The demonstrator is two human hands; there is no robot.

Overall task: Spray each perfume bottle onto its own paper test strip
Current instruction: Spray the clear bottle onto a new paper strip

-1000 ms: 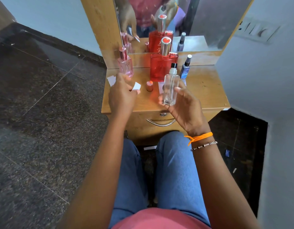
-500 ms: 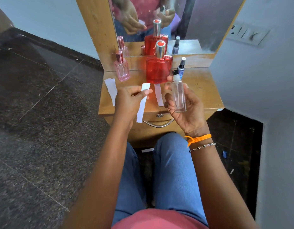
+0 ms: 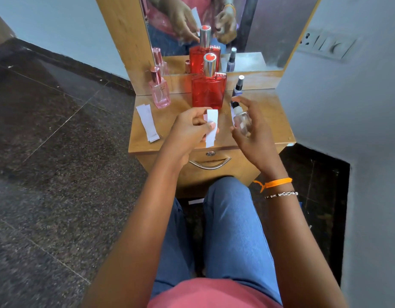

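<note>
My left hand (image 3: 189,127) pinches a white paper strip (image 3: 212,126) upright above the front of the wooden dresser top (image 3: 272,121). Just to its right, my right hand (image 3: 252,127) grips a small clear spray bottle (image 3: 242,122), forefinger over its white nozzle, which faces the strip. A large red perfume bottle (image 3: 208,91) stands behind the strip. A small pink bottle (image 3: 159,91) stands at the back left and a slim blue bottle (image 3: 238,86) at the back right. Spare white strips (image 3: 147,123) lie at the left of the top.
A mirror (image 3: 254,23) in a wooden frame rises behind the bottles. A drawer with a curved metal handle (image 3: 209,164) sits below the top. My knees in blue jeans are under the dresser front. Dark stone floor lies left, a grey wall with a switch plate (image 3: 325,45) right.
My left hand has raised the strip and turned it upright. My right hand has brought the clear bottle closer to the strip and tilted it, with the forefinger now over the nozzle.
</note>
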